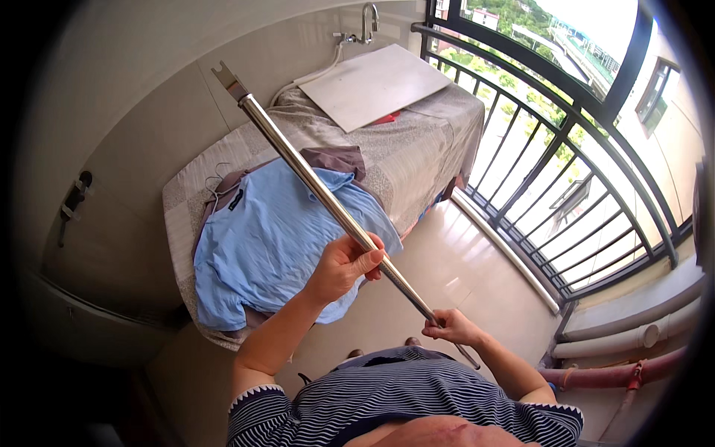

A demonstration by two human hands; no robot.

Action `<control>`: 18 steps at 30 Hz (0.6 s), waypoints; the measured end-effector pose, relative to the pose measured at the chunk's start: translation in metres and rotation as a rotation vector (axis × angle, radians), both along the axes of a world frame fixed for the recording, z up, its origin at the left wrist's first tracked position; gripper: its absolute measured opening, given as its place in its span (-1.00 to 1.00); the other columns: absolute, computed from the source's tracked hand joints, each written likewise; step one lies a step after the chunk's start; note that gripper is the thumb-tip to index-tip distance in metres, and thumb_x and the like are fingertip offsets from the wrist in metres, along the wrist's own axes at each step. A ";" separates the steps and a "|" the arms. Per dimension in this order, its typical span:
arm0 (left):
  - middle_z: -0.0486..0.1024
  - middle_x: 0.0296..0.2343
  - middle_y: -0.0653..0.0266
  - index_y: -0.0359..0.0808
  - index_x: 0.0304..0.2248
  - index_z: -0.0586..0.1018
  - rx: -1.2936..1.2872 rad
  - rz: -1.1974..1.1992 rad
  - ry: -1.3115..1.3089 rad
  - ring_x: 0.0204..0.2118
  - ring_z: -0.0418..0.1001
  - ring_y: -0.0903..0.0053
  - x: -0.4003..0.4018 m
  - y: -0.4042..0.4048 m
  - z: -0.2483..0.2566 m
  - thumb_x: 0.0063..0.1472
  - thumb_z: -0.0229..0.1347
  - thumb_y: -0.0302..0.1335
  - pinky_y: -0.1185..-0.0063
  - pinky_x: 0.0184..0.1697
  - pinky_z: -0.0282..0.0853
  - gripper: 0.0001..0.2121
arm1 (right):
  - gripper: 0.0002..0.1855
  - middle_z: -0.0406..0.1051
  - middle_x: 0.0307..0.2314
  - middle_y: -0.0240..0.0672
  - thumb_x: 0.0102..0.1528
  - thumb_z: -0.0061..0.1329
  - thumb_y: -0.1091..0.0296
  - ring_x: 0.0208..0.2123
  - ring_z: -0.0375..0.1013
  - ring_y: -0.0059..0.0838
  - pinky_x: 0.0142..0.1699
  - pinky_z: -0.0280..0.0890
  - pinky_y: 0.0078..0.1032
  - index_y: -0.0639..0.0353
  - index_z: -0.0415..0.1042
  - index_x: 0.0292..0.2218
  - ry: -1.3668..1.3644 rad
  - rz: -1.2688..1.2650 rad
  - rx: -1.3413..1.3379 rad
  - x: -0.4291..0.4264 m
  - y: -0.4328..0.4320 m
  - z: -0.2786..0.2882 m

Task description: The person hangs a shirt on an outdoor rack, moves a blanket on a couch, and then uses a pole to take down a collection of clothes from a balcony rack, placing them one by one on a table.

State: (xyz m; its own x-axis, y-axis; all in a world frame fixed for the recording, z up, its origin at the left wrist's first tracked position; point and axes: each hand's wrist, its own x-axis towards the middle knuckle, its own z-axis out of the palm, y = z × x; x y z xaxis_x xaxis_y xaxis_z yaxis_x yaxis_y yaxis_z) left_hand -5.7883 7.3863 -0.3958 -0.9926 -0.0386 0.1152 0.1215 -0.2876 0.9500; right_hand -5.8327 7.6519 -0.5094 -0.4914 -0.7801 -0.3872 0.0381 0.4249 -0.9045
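Note:
A long metal clothes pole (pixel 315 181) with a forked tip at its upper left end slants across the view. My left hand (pixel 349 262) grips it around the middle, with the thumb on top. Nearer its lower end, my right hand (pixel 455 327) is closed around it, and the end sticks out below that hand. Beyond and below the pole a light blue shirt (pixel 260 234) lies spread over a brownish-purple garment (pixel 343 160), on a surface covered by a patterned cloth (pixel 413 151). Wire hangers (pixel 215 181) show at the shirt's left edge.
A pale flat board (pixel 377 86) rests on the cloth near a wall tap (pixel 366 28) with a hose. Dark balcony railings (pixel 536 167) stand at the right. Pipes (pixel 614 374) run at the lower right. A black-handled item (pixel 72 204) is mounted on the left wall.

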 end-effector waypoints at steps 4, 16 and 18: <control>0.40 -0.56 0.26 -0.35 -0.38 0.39 -0.123 0.087 0.173 -0.60 0.32 0.69 -0.013 -0.014 0.056 0.04 0.00 -0.43 0.74 -0.57 0.29 -0.83 | -0.76 0.32 -0.66 -0.40 -0.21 0.05 0.20 -0.56 0.29 -0.61 -0.43 0.19 -0.62 0.18 0.36 -0.56 0.192 -0.062 0.308 -0.008 0.056 -0.079; 0.40 -0.51 0.28 -0.29 -0.18 0.29 -0.336 0.000 0.578 -0.58 0.30 0.73 -0.055 0.024 0.191 0.11 -0.10 -0.38 0.74 -0.55 0.22 -0.72 | -0.62 0.27 -0.77 -0.38 -0.17 -0.02 -0.01 -0.69 0.23 -0.60 -0.58 0.12 -0.63 0.15 0.33 -0.67 0.306 -0.237 0.331 -0.048 0.086 -0.160; 0.31 -0.31 0.20 -0.26 -0.04 0.11 -0.446 -0.048 0.678 -0.47 0.32 0.66 -0.061 0.036 0.204 0.08 -0.07 -0.34 0.71 -0.45 0.28 -0.54 | -0.61 0.24 -0.79 -0.41 -0.14 -0.04 0.00 -0.72 0.19 -0.66 -0.61 0.08 -0.67 0.15 0.30 -0.70 0.211 -0.397 0.150 -0.057 0.060 -0.125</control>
State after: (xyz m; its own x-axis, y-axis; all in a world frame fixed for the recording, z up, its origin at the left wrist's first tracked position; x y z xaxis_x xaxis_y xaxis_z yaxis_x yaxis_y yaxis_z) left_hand -5.8498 7.4219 -0.1915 -0.7010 0.1936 0.6864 0.7087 0.0816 0.7007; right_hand -5.8900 7.7120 -0.6345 -0.8202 -0.4591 -0.3412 0.0464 0.5411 -0.8397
